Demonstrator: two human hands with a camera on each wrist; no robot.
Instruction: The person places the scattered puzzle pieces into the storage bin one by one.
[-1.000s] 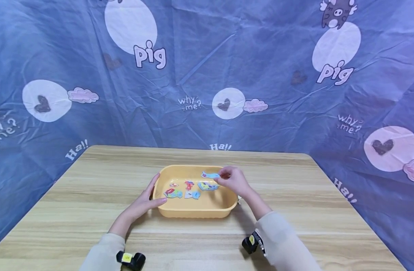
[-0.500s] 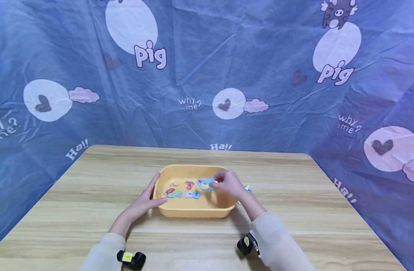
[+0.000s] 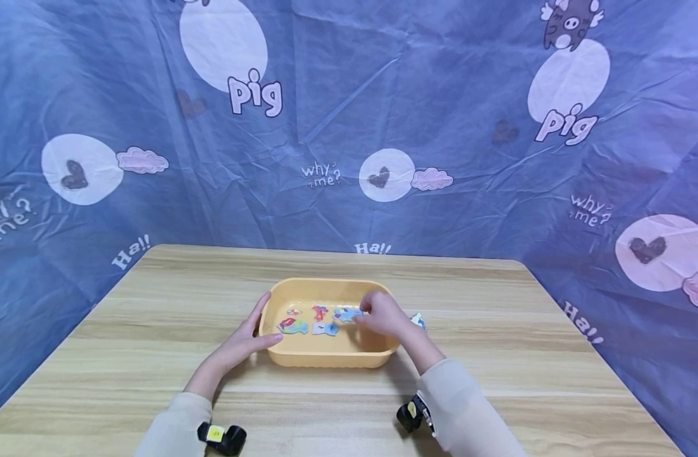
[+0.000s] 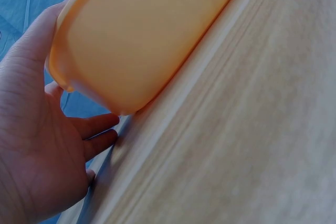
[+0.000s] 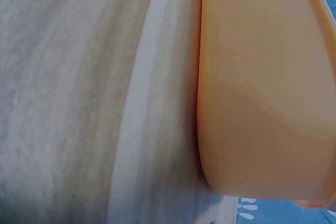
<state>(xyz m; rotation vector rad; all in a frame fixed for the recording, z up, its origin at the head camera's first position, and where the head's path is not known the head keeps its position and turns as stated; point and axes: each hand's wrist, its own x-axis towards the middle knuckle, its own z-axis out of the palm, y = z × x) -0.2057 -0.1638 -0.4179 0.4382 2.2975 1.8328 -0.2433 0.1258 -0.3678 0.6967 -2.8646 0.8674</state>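
Observation:
A shallow yellow-orange plastic tray [image 3: 328, 359] stands on the wooden table, with several colourful flat puzzle pieces inside. My left hand [image 3: 241, 343] holds its left end; in the left wrist view the hand [image 4: 42, 129] has its thumb along the rim and fingers outside and below. Inside the right part, my right hand [image 3: 384, 315] has curled fingers at a light blue puzzle piece [image 3: 346, 313], pinching its right edge, which the fingertips partly hide. Left of that piece lie a red one [image 3: 320, 311], a white-and-blue one [image 3: 324, 328] and a red-and-green one [image 3: 294, 326].
Another piece [image 3: 418, 320] lies just outside the tray's right end, partly hidden by the right wrist. The wooden table [image 3: 303, 412] extends around the tray. Behind it hangs a blue printed cloth [image 3: 326, 114]. The right wrist view shows only tray wall [image 5: 262, 87] and table.
My right hand has moved left and down inside the tray, bringing a light blue strip-like piece onto or beside the blue-and-yellow one. My left hand keeps its place on the tray.

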